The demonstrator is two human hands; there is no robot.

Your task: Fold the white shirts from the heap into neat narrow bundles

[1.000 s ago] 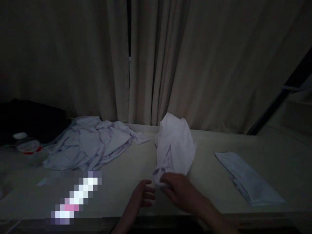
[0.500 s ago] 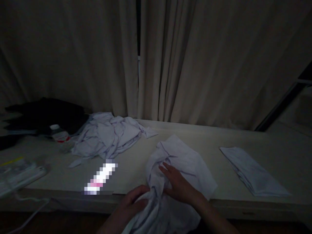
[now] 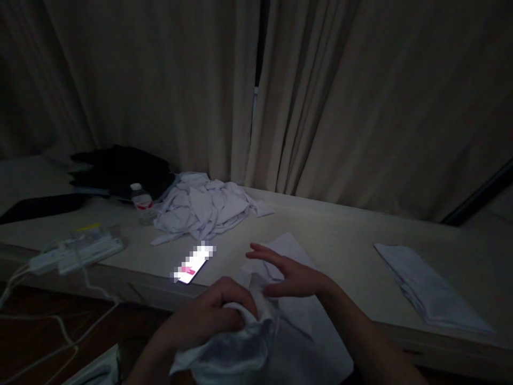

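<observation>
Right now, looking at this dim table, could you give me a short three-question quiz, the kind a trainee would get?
1. True or false: the left hand is bunched around part of the white shirt.
2. Which lies on the table to the far right? A) a folded white cloth B) a water bottle C) a lit phone
3. Fill in: the right hand rests on the shirt with its fingers ____.

Key:
1. True.
2. A: the folded white cloth; the water bottle and the lit phone are to the left.
3. Spread.
</observation>
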